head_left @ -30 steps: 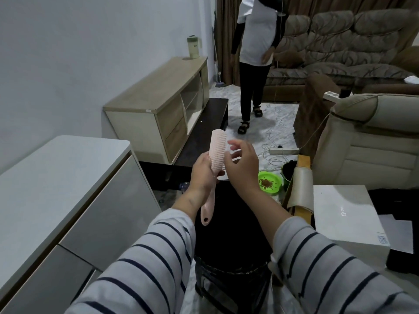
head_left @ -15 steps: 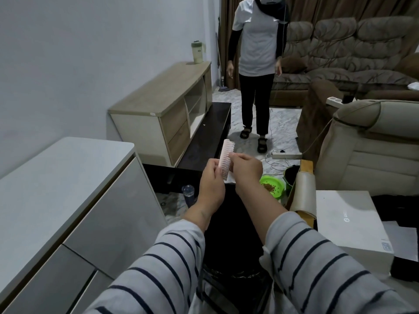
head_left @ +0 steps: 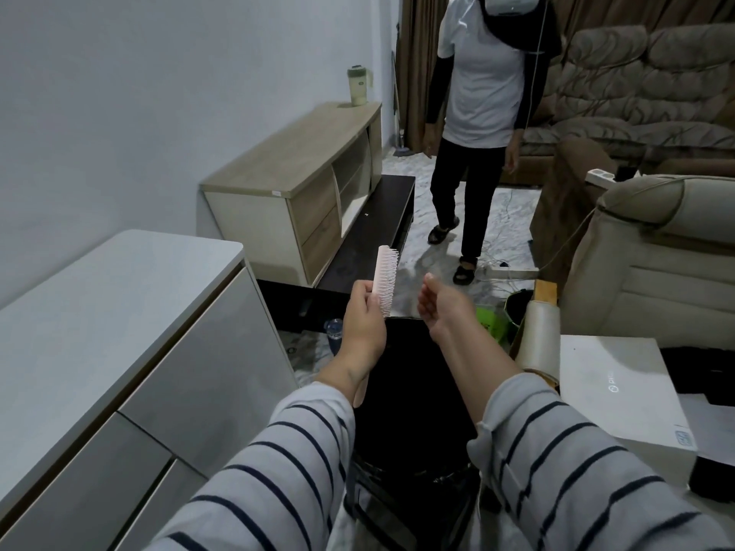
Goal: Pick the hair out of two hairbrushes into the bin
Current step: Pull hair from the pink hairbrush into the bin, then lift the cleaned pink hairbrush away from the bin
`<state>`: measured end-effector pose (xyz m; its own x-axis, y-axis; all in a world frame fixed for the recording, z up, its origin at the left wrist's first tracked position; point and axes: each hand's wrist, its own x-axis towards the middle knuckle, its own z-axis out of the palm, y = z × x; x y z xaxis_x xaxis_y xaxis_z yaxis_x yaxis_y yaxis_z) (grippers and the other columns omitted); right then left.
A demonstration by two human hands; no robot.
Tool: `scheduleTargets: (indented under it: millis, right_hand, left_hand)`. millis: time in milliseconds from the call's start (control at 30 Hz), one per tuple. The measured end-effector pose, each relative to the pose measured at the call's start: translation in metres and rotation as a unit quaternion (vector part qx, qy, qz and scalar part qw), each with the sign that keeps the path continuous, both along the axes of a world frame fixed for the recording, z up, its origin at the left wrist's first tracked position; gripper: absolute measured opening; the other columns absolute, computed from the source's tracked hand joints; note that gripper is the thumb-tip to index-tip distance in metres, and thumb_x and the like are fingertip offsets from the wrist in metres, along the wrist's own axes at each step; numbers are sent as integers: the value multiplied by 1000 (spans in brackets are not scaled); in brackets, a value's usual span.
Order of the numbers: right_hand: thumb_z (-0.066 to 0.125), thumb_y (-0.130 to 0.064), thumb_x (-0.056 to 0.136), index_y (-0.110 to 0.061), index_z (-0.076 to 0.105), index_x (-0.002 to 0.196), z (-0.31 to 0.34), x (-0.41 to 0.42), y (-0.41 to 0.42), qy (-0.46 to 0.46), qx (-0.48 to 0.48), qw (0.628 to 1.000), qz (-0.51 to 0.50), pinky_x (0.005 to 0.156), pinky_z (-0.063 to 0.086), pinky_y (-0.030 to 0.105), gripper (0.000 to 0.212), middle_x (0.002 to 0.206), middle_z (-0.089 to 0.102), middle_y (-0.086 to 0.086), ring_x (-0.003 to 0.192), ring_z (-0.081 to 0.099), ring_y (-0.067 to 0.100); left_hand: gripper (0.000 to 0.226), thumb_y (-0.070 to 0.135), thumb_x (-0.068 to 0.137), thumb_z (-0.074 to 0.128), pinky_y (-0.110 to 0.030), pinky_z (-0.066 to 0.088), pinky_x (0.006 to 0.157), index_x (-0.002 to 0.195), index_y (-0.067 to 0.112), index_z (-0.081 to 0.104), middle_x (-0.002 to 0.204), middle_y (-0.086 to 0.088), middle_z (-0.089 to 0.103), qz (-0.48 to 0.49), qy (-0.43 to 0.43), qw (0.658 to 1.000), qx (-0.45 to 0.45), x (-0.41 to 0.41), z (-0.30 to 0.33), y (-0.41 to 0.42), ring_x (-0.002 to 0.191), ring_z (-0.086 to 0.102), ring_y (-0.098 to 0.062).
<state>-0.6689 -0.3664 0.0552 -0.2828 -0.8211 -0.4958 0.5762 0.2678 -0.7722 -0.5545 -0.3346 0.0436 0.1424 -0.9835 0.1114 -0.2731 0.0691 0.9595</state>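
My left hand (head_left: 364, 324) grips a pink hairbrush (head_left: 385, 278) by the base of its head, upright, with the bristles turned to the right. Part of the handle shows below my wrist. My right hand (head_left: 439, 310) hovers a short way to the right of the bristles and does not touch them. Its fingers are bunched together, and I can make out no hair in them. Both hands are above a black bin (head_left: 413, 399) lined with a dark bag. Only one hairbrush is in view.
A white cabinet (head_left: 119, 312) runs along my left, a wooden TV stand (head_left: 302, 173) behind it. A person (head_left: 485, 93) stands on the floor ahead. To the right are a beige armchair (head_left: 656, 252), a white box (head_left: 612, 375), a cream roll (head_left: 541, 332) and a green bowl (head_left: 491, 318).
My right hand has come off the bristles and moved right. The brush has turned side-on. The person ahead has stepped closer.
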Motion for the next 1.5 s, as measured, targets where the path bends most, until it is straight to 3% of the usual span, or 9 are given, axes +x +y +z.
scheduleTargets:
  millis: [200, 333, 400, 533, 667, 833, 1067, 1233, 1500]
  right_hand:
    - [66, -34, 85, -9, 59, 68, -40, -16, 30, 136, 129, 981, 44, 51, 39, 25, 31, 65, 59, 5, 55, 53, 16]
    - [20, -46, 99, -10, 49, 131, -57, 3, 56, 168, 161, 944, 236, 90, 41, 36, 55, 124, 61, 18, 112, 58, 33]
    - [16, -45, 100, -15, 43, 134, -56, 20, 64, 126, 123, 936, 304, 102, 37, 41, 52, 123, 61, 19, 113, 58, 33]
    - [22, -37, 99, -13, 48, 111, -54, 54, 68, 164, 65, 909, 378, 58, 42, 26, 37, 73, 56, 7, 59, 52, 19]
    - [24, -23, 100, -19, 43, 102, -49, 88, 64, 275, -65, 869, 407, 43, 33, 18, 19, 71, 45, 3, 55, 39, 13]
    - [46, -21, 93, -22, 53, 99, -47, 156, 60, 400, -155, 778, 459, 74, 47, 35, 10, 99, 61, 8, 87, 59, 24]
    - [45, -7, 85, -15, 54, 126, -26, 304, 77, 484, -252, 626, 557, 60, 39, 25, 42, 112, 63, 15, 90, 59, 30]
    - [48, -15, 91, -12, 49, 130, -15, 407, 98, 503, -297, 550, 596, 84, 40, 29, 39, 126, 50, 17, 114, 54, 34]
    - [45, -15, 94, -7, 53, 121, -26, 534, 138, 506, -322, 505, 621, 81, 43, 32, 29, 116, 50, 13, 103, 57, 34]
  left_hand:
    - [13, 12, 101, 34, -31, 38, 74, 100, 12, 47, 96, -7, 55, 14, 5, 1000, 8, -3, 0, 2, 85, 50, -20]
    - [17, 13, 101, 32, -36, 42, 84, 112, 11, 46, 103, -7, 55, 43, 31, 998, 38, -5, -6, 7, 93, 52, -24]
    - [26, 16, 101, 32, -41, 44, 95, 125, 11, 43, 113, -10, 57, 63, 49, 994, 72, -3, -9, 9, 103, 56, -27]
    - [33, 15, 100, 31, -47, 47, 98, 133, 13, 37, 118, -13, 59, 112, 81, 986, 98, 18, -7, 14, 106, 60, -32]
    - [38, 17, 97, 33, -48, 45, 103, 133, 10, 40, 129, -14, 55, 161, 86, 977, 111, 66, 0, 19, 115, 56, -33]
    - [49, 16, 98, 35, -39, 33, 111, 146, 8, 29, 146, -13, 41, 217, 48, 969, 110, 142, 9, 44, 136, 40, -33]
    - [19, 9, 89, 40, -34, 38, 61, 72, 15, 37, 85, -13, 50, 336, -27, 936, 97, 286, 16, 92, 70, 43, -23]
    - [12, 12, 91, 42, -28, 35, 60, 80, 7, 46, 92, -13, 58, 399, -25, 907, 129, 383, 22, 129, 73, 46, -22]
    - [20, 19, 92, 43, -32, 40, 78, 89, 11, 61, 93, -1, 64, 419, -30, 893, 162, 493, 1, 180, 91, 56, -26]
